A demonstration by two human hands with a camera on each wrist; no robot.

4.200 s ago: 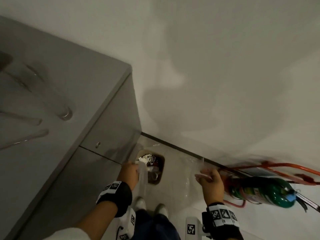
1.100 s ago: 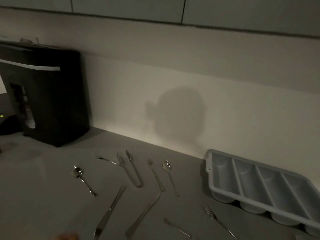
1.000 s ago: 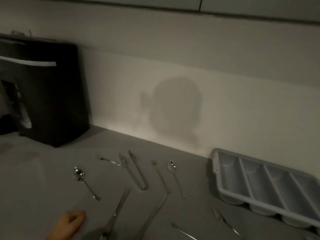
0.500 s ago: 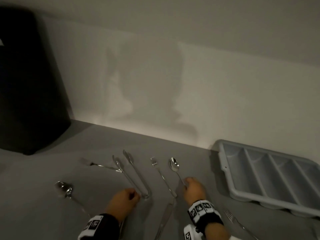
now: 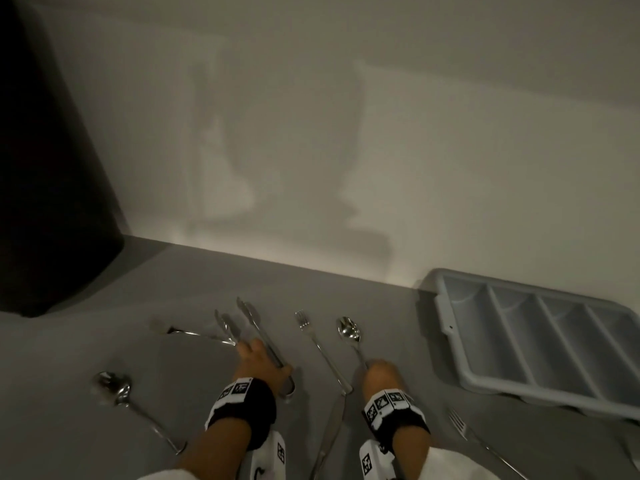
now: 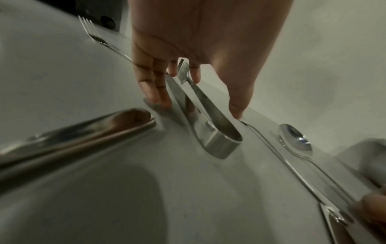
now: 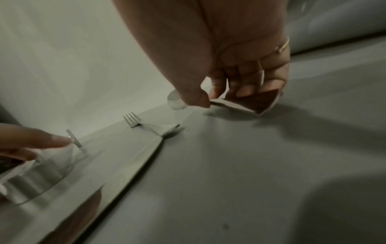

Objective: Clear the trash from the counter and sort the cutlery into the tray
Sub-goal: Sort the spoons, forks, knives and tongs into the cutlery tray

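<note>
Cutlery lies scattered on the grey counter point(image 5: 104, 344). My left hand point(image 5: 258, 360) is down over the steel tongs point(image 5: 247, 315). In the left wrist view its fingers point(image 6: 155, 92) and thumb close on either side of the tongs point(image 6: 211, 118), which still lie flat. My right hand point(image 5: 379, 368) pinches the handle of a spoon point(image 5: 349, 329). The right wrist view shows thumb and fingers of that hand point(image 7: 208, 99) on the spoon point(image 7: 176, 100). A fork point(image 5: 322, 351) lies between my hands. The empty grey cutlery tray point(image 5: 446, 327) sits to the right.
Another spoon point(image 5: 117, 389) and a fork point(image 5: 194, 332) lie left of the tongs. A knife point(image 5: 332, 434) lies between my wrists, and a fork point(image 5: 464, 427) in front of the tray. A black appliance point(image 5: 41, 168) stands at the back left against the wall.
The view swung from the floor bin back to the counter. Both hands came in; the left slid forward onto the tongs, and the right stays at the spoon's handle.
</note>
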